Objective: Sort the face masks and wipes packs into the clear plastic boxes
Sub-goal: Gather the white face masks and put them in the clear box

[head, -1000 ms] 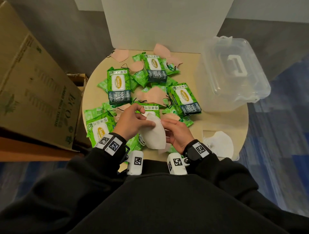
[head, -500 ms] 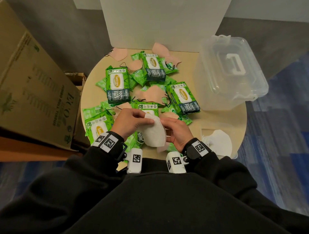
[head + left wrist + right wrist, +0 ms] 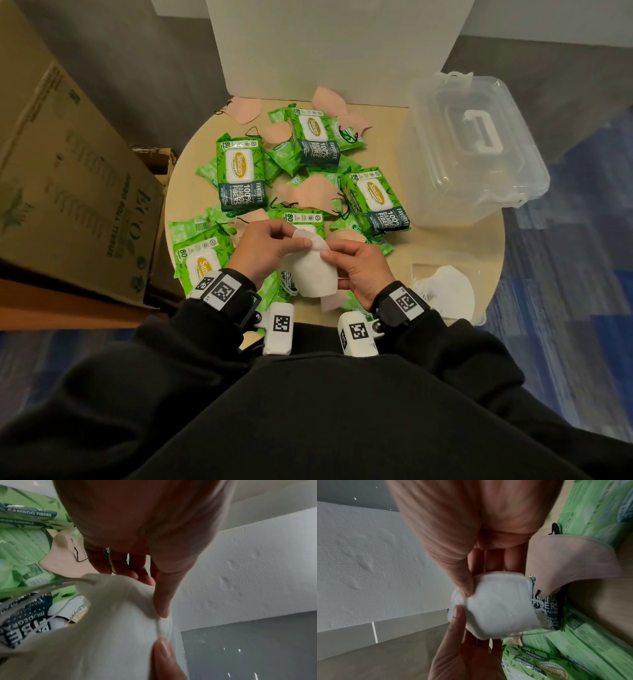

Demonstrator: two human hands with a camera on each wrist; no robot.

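Both hands hold one white face mask above the near edge of the round table. My left hand pinches its upper left edge between thumb and fingers, and my right hand pinches the upper right edge. In the left wrist view the white mask fills the lower half under the thumb. The right wrist view shows the mask gripped by both thumbs. Green wipes packs and pink masks lie scattered on the table. A clear box with a white handle stands at the right.
A low clear box holding white masks sits at the table's near right edge. A large cardboard carton stands left of the table. A white board rises behind the table. Blue carpet lies on both sides.
The mask has been turned and lifted a little. Both hands have shifted their pinch to its top edge, thumbs now close together.
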